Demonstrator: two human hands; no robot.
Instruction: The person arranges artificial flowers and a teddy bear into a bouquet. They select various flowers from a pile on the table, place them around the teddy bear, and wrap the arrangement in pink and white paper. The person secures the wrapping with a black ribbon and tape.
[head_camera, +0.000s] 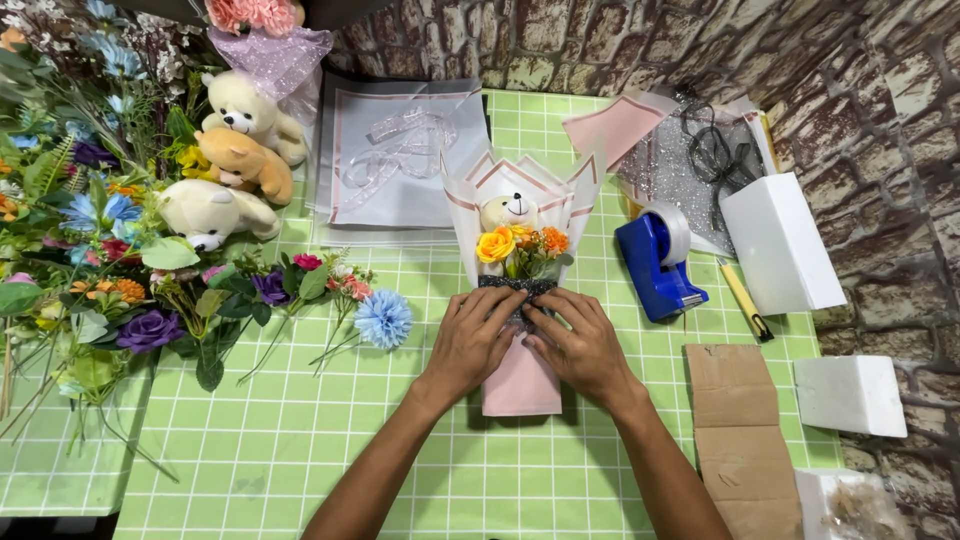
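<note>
Head view: I looked straight down on a green checked table (300, 450) set against a brick-pattern wall.
Surroundings: loose artificial flowers (110, 250) and three plush bears (235, 150) lay at the left; a blue tape dispenser (655, 265), white foam blocks (780, 240) and cardboard pieces (740, 430) lay at the right.
Bouquet position: the small bouquet (520, 250) lay flat at table centre, its pink wrap fanned away from me, with a little bear and orange and yellow blooms inside.
Handling, by my judgement: light, soft and easily crushed; the paper creased readily and the glitter band looked slightly slippery. I rated the narrow neck under the blooms as the safe hold, never the fanned paper edges.
Left hand (470, 340): curled around the neck from the left, fingers pressed on the dark band.
Right hand (580, 345): closed likewise from the right, fingertips meeting the left.
Stem end: the pink handle (520, 390) showed between my wrists.
</note>
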